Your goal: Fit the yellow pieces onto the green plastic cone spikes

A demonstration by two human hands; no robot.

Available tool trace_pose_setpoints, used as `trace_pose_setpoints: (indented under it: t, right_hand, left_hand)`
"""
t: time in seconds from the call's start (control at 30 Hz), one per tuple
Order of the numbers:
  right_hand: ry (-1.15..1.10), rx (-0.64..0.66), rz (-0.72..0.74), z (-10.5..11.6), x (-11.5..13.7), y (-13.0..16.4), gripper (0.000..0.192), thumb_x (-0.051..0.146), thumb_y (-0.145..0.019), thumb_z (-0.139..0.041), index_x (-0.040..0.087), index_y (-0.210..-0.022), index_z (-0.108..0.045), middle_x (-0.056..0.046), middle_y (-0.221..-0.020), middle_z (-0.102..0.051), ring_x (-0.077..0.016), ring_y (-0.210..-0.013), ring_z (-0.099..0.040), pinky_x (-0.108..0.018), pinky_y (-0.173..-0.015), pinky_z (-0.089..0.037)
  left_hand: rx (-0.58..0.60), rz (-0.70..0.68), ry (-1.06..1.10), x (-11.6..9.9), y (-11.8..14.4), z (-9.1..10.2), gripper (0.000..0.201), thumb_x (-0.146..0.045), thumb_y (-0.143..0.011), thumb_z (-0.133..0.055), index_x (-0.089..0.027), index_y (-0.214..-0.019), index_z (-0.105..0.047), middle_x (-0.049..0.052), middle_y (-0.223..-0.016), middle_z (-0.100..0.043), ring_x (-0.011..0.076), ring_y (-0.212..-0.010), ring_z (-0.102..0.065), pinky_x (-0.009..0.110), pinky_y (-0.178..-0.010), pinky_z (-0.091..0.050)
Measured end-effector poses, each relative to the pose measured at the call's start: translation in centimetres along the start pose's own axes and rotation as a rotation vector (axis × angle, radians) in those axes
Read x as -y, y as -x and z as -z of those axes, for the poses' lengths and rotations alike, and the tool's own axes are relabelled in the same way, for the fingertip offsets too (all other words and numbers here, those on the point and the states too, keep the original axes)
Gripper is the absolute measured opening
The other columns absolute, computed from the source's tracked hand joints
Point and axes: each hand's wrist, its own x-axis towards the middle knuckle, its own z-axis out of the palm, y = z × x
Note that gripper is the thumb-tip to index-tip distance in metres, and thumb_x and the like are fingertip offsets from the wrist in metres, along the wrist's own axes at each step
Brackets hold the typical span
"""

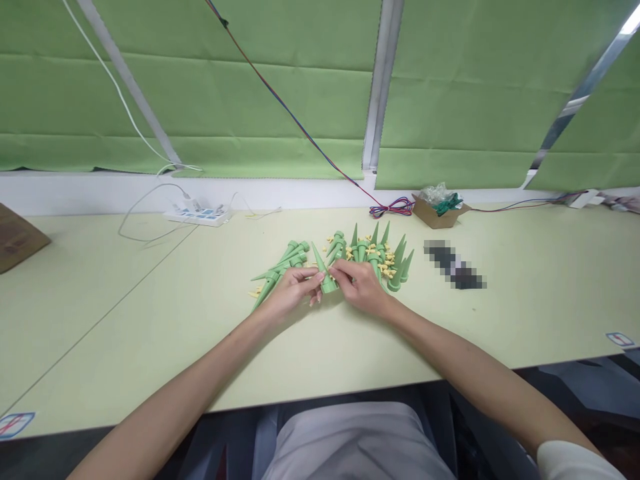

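Note:
Both my hands meet over a green plastic cone spike [321, 268] in the middle of the pale green table [150, 333]. My left hand [293, 291] pinches the spike from the left, and my right hand [361, 285] grips its wide end, with a small yellow piece at the fingertips. Left of my hands lies a pile of green spikes on their sides [283, 265]. Behind my right hand stand several upright green spikes mixed with small yellow parts [379, 255].
A white power strip [197, 215] with cables lies at the back left. A small cardboard box [440, 208] with green items sits at the back right, next to red and blue wires [393, 208]. A brown cardboard box [15, 239] is at the far left edge.

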Motion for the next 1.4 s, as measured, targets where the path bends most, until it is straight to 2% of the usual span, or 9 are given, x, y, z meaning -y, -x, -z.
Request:
trace_pose_setpoints:
  t: [0.1, 0.23, 0.43, 0.57, 0.8, 0.97, 1.13, 1.4]
  right_hand:
    - [0.024, 0.0, -0.026, -0.3, -0.2, 0.0, 0.033, 0.031, -0.102, -0.041, 0.022, -0.07, -0.037, 0.004, -0.06, -0.039, -0.0118, -0.054, -0.035, -0.027, -0.057, -0.03]
    - [0.032, -0.004, -0.058, -0.5, -0.2, 0.0, 0.033, 0.03, -0.102, -0.041, 0.022, -0.07, -0.037, 0.004, -0.059, -0.038, -0.0118, -0.052, -0.033, -0.027, -0.056, -0.03]
    - [0.011, -0.001, -0.075, -0.2, -0.1, -0.3, 0.033, 0.03, -0.102, -0.042, 0.022, -0.07, -0.038, 0.004, -0.059, -0.038, -0.0119, -0.053, -0.032, -0.027, -0.057, -0.029]
    - [-0.009, -0.007, -0.082, -0.3, -0.1, -0.4, 0.032, 0.028, -0.1, -0.044, 0.022, -0.069, -0.038, 0.005, -0.058, -0.037, -0.0115, -0.052, -0.031, -0.027, -0.056, -0.028]
    - [-0.002, -0.015, -0.117, -0.4, -0.2, -0.4, 0.031, 0.028, -0.1, -0.043, 0.022, -0.07, -0.038, 0.005, -0.058, -0.039, -0.0112, -0.052, -0.032, -0.027, -0.057, -0.028]
    - [0.007, -0.032, -0.138, -0.5, -0.3, -0.5, 0.032, 0.03, -0.101, -0.043, 0.023, -0.071, -0.036, 0.005, -0.058, -0.039, -0.0115, -0.051, -0.032, -0.027, -0.056, -0.027]
    - [-0.002, -0.042, -0.161, -0.4, -0.5, -0.6, 0.032, 0.031, -0.101, -0.043, 0.023, -0.071, -0.036, 0.005, -0.058, -0.04, -0.0113, -0.051, -0.032, -0.027, -0.056, -0.027]
    - [-0.032, -0.021, -0.208, -0.3, -0.6, -0.6, 0.035, 0.038, -0.103, -0.042, 0.022, -0.072, -0.038, 0.005, -0.059, -0.04, -0.0115, -0.053, -0.035, -0.026, -0.057, -0.027]
  left_hand:
    - [-0.025, -0.004, -0.024, 0.0, -0.1, -0.2, 0.042, -0.052, -0.088, -0.068, -0.018, -0.064, -0.063, 0.002, -0.056, -0.058, 0.0136, -0.051, -0.051, 0.03, -0.052, -0.042]
    - [-0.068, -0.078, -0.17, -0.4, 0.1, -0.5, 0.048, -0.054, -0.09, -0.065, -0.018, -0.06, -0.059, 0.002, -0.058, -0.057, 0.0132, -0.051, -0.05, 0.03, -0.055, -0.044]
    - [-0.171, -0.234, -0.39, -0.9, 0.6, -1.0, 0.047, -0.041, -0.096, -0.059, -0.018, -0.055, -0.055, 0.001, -0.063, -0.051, 0.0144, -0.063, -0.051, 0.03, -0.062, -0.043]
    - [-0.24, -0.314, -0.498, -0.5, 0.7, -1.1, 0.045, -0.035, -0.095, -0.06, -0.017, -0.054, -0.052, 0.002, -0.071, -0.05, 0.0146, -0.067, -0.05, 0.028, -0.057, -0.039]
    - [-0.336, -0.535, -0.707, 0.7, 0.5, -0.9, 0.033, -0.03, -0.094, -0.06, -0.018, -0.064, -0.06, 0.004, -0.078, -0.057, 0.0135, -0.067, -0.051, 0.026, -0.052, -0.039]
    - [-0.351, -0.568, -0.709, 0.8, 0.5, -0.8, 0.02, -0.028, -0.094, -0.062, -0.018, -0.078, -0.07, 0.005, -0.087, -0.059, 0.0113, -0.066, -0.053, 0.022, -0.05, -0.044]
    - [-0.367, -0.579, -0.673, 0.8, 0.3, -0.9, 0.012, -0.024, -0.094, -0.063, -0.019, -0.09, -0.073, 0.003, -0.089, -0.061, 0.0087, -0.062, -0.055, 0.021, -0.052, -0.049]
    - [-0.363, -0.604, -0.664, 0.7, 0.2, -0.8, 0.009, -0.022, -0.093, -0.065, -0.018, -0.092, -0.072, 0.003, -0.091, -0.062, 0.0083, -0.061, -0.057, 0.02, -0.05, -0.048]
